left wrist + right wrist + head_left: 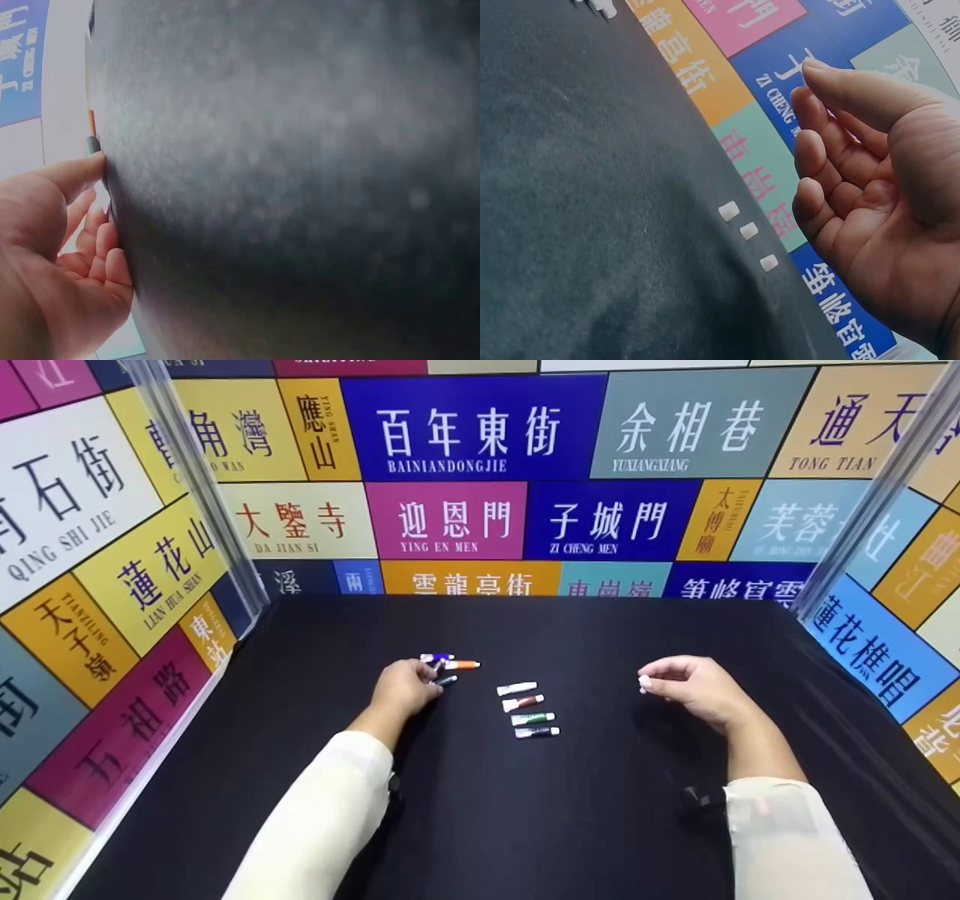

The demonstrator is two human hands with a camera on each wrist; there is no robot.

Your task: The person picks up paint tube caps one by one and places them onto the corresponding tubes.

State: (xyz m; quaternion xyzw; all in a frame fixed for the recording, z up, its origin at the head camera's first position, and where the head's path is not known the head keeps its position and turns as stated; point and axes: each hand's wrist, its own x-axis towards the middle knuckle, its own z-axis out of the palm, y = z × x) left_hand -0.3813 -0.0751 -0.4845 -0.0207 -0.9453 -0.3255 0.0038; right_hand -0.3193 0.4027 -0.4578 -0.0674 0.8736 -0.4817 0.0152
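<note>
At the left-hand cluster of paint tubes, my left hand (pixel 405 690) pinches a dark paint tube (pixel 445 681) between thumb and fingers; its dark end (pixel 92 145) shows beside the thumb in the left wrist view. Just beyond lie an orange-labelled tube (pixel 463 664) and a purple-blue one (pixel 437 658). Over the right side, my right hand (pixel 694 690) hangs with loosely bent fingers, and the right wrist view shows nothing held in it. Small white pieces (pixel 748 230) lie in a row on the cloth near that hand; its fingertips partly cover them in the head view.
Mid-table, a column of tubes holds a white one (pixel 517 688), a brown one (pixel 523 703), a green one (pixel 532 718) and a dark one (pixel 536 732). Black cloth (pixel 570 810) covers the table. Colourful sign panels (pixel 472 427) stand behind and at both sides.
</note>
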